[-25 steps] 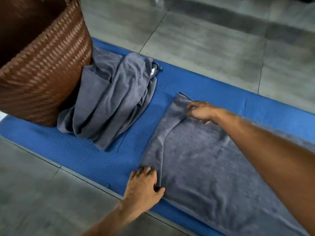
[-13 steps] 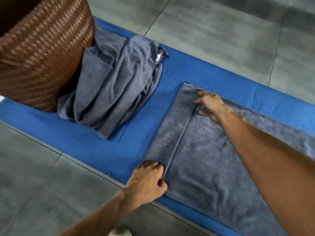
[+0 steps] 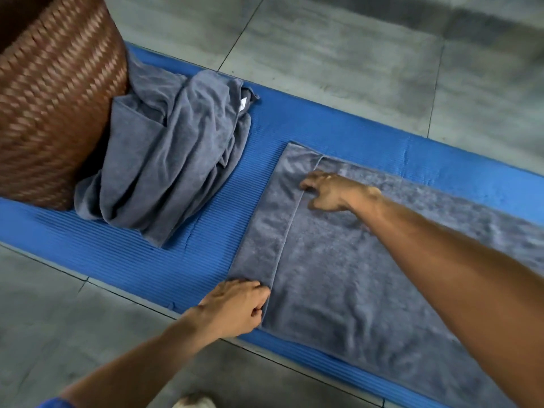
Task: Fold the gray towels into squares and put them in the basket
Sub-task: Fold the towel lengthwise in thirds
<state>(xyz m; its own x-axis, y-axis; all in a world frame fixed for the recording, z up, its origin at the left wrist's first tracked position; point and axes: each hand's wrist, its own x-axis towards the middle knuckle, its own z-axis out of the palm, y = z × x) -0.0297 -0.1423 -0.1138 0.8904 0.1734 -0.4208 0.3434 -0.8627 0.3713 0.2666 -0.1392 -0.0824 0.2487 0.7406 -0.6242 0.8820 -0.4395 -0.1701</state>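
At lower centre the left hand pinches the folded near corner of the flat gray terry towel on the ribbed blue foam mat. At centre, the right hand presses its spread fingers on the fold. Upper left, a crumpled gray towel heap leans against the brown woven basket.

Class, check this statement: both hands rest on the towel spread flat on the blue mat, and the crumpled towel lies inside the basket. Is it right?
Not quite. The head view shows the crumpled towel lying on the mat beside the basket, not inside it. The rest holds: the left hand and right hand rest on the flat towel.
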